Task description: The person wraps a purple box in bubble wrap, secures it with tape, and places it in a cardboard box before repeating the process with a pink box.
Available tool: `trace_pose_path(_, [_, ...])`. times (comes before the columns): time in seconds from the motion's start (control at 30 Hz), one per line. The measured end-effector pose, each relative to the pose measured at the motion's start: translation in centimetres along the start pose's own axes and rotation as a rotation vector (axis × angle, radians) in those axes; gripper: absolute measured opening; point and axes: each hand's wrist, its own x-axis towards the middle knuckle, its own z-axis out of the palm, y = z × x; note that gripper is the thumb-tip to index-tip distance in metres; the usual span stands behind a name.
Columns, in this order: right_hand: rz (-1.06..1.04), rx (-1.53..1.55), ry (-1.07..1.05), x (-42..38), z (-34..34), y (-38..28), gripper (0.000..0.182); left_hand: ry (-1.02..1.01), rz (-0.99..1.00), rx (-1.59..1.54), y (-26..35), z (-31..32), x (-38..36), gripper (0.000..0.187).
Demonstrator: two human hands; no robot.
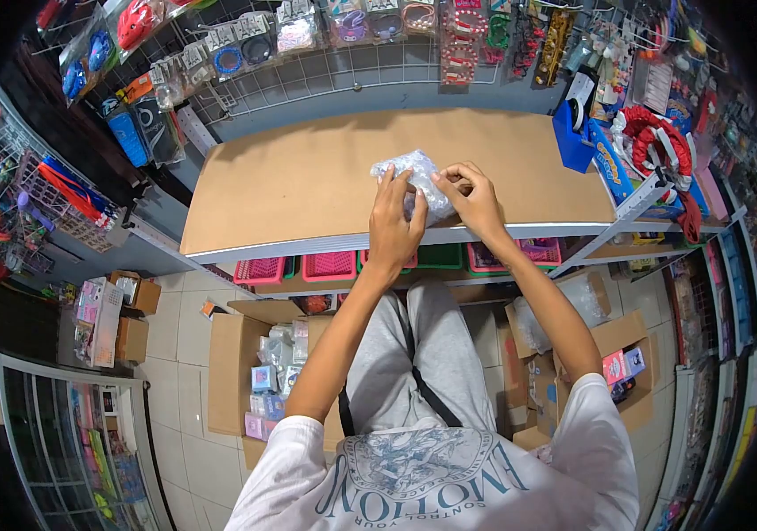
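Observation:
A bundle in clear, crinkled plastic wrap [432,196] lies on the brown-topped shelf [299,190], close to its front edge. My left hand [393,221] rests on the left side of the bundle, its fingers curved over the plastic. On the right side, my right hand [474,199] has thumb and forefinger pinched together at the bundle's edge. What is inside the wrap cannot be made out.
Pink baskets [329,266] sit under the shelf. Open cardboard boxes with packaged goods stand on the floor at left [230,372] and right [635,403]. A blue holder [573,137] is at the shelf's right end. Packaged accessories hang on the wire rack [308,84] behind.

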Motion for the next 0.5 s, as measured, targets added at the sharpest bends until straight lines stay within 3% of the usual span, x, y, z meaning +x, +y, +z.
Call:
trace_pose_path(0.1, [-0.096, -0.021, 0.033, 0.7, 0.4, 0.0, 0.032, 0.011, -0.017, 0.003, -0.1, 0.2, 0.0, 0.036])
trace_pose_path(0.37, [-0.06, -0.152, 0.037, 0.8, 0.4, -1.5, 0.031, 0.052, -0.154, -0.183, 0.4, 0.5, -0.2, 0.038])
trace_pose_path(0.5, [-0.029, -0.072, 0.002, 1.1, 0.4, -1.7, 0.029, 0.039, -0.109, -0.143, 0.4, 0.4, -0.1, 0.037])
